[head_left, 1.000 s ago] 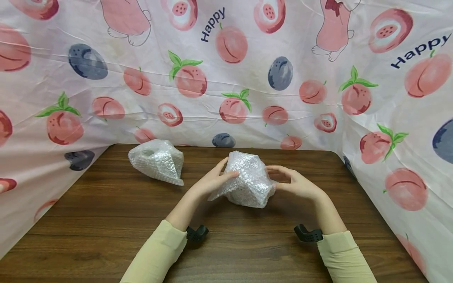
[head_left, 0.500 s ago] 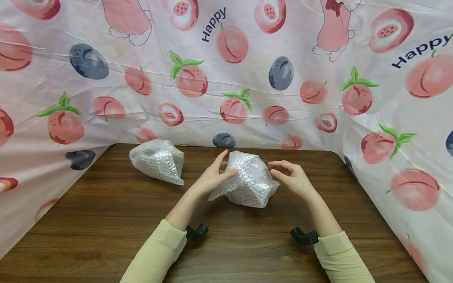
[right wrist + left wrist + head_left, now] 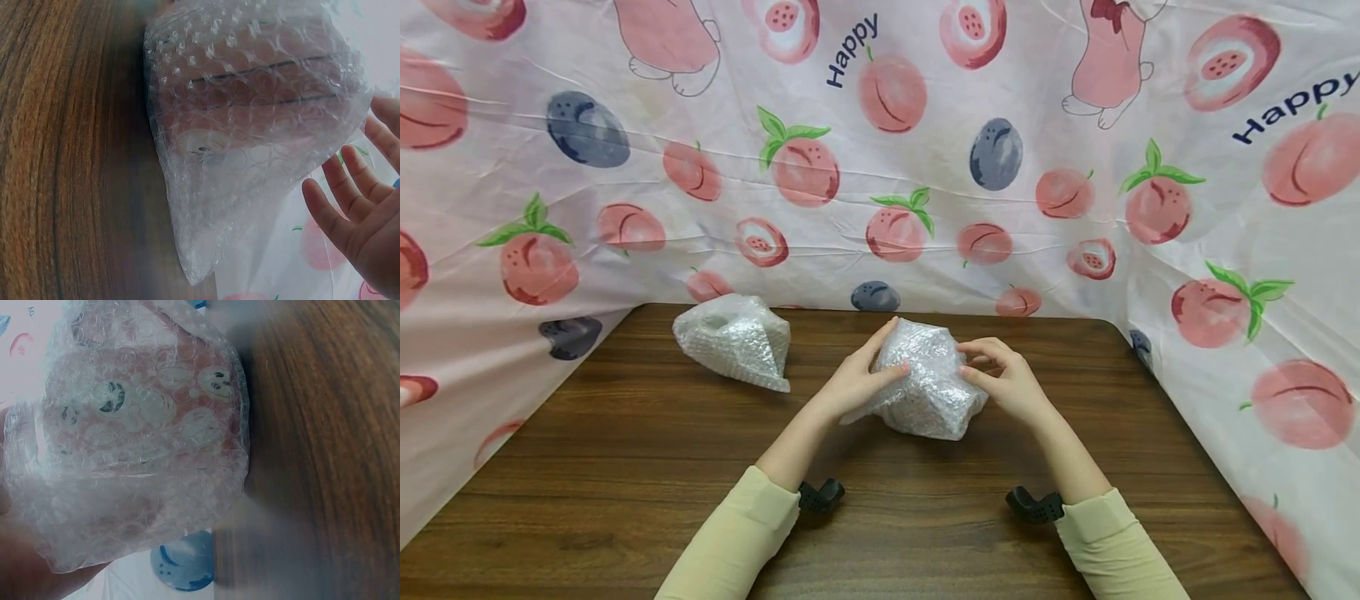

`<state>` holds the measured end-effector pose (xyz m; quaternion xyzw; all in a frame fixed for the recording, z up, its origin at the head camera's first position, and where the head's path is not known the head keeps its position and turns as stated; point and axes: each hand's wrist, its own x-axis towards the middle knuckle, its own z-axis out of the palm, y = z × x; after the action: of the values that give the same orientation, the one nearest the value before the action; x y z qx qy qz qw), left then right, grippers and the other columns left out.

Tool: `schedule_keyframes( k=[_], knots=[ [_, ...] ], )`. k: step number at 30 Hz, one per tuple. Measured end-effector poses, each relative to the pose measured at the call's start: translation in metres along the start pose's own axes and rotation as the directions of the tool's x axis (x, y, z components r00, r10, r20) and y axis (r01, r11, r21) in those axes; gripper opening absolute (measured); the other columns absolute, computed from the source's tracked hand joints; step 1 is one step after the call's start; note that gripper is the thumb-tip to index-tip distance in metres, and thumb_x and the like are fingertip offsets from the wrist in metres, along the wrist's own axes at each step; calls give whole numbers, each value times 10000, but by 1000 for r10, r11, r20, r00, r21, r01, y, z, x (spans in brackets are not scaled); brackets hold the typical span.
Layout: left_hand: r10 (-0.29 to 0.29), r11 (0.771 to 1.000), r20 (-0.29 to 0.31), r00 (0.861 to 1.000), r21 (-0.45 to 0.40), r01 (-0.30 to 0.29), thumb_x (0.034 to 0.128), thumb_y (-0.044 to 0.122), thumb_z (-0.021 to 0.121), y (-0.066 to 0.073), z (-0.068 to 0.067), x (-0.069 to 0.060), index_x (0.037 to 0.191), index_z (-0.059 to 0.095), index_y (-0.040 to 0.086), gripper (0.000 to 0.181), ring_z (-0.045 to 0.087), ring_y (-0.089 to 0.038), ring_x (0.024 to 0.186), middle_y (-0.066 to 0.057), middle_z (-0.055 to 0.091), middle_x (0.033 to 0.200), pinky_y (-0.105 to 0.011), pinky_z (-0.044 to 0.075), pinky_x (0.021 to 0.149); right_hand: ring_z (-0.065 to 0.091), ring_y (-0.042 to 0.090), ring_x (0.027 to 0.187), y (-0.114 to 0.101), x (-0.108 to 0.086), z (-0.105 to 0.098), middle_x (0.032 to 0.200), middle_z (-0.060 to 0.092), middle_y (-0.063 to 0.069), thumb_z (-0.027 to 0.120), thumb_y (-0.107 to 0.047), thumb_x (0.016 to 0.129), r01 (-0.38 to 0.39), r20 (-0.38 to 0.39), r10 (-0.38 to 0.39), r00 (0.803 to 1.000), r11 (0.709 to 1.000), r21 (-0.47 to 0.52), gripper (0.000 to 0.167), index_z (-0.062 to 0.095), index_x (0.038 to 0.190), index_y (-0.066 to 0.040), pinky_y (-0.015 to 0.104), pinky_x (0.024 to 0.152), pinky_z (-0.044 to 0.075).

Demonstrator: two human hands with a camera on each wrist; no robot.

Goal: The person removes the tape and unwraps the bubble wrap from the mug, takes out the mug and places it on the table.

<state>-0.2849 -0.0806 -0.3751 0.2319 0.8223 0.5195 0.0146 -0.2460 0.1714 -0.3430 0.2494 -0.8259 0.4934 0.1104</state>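
Observation:
In the head view, a bubble-wrapped package stands on the wooden table between both hands. Through the clear wrap, the left wrist view shows a pink item printed with small pale faces; its kind cannot be made out. My left hand holds the package's left side, thumb on the front and fingers toward the back. My right hand is at its right side, thumb and fingertips at the upper edge of the wrap. In the right wrist view, those fingers are spread beside the bubble wrap, whose loose corner hangs down.
A second bubble-wrapped bundle lies at the back left of the table. A fruit-patterned cloth encloses the back and both sides.
My right hand first drew back from the package's right edge, letting the wrap there loosen, then came in left to its upper right. The left hand shifted slightly; the package stayed in place.

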Motion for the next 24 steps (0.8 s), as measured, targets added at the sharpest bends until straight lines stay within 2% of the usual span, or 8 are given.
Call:
schedule_keyframes(
  k=[6,12,18,24],
  knots=[
    [19,999,15,1000,35,-19,921,386,634,1,0,-1,1539,195,334,760,215,-248,1407,82,199,1561,-506,206,1099,545,472,1020,-3,1,2,1109,556,273,668,20,869,-39,13,38,999,999,28,267,602,1114,101,493,833,444],
    [24,999,22,999,32,-25,922,382,632,0,0,0,1547,190,284,771,195,-243,1414,68,173,1569,-507,189,1105,576,292,960,23,6,5,1036,592,167,684,-32,877,-50,1,50,999,998,48,189,617,1037,42,330,767,459],
    [22,1000,29,999,18,-22,928,375,631,-1,1,0,1547,184,272,771,183,-239,1416,69,158,1568,-503,182,1108,529,129,771,36,7,7,958,606,124,626,-44,925,-63,-6,64,998,997,54,114,625,995,46,232,635,438],
    [19,1000,36,999,25,-19,924,424,621,-4,2,0,1539,172,339,767,181,-226,1417,77,145,1572,-488,186,1111,492,140,710,34,4,7,978,589,131,569,-90,971,-86,43,86,995,996,11,125,588,995,31,244,583,420]
  ],
)
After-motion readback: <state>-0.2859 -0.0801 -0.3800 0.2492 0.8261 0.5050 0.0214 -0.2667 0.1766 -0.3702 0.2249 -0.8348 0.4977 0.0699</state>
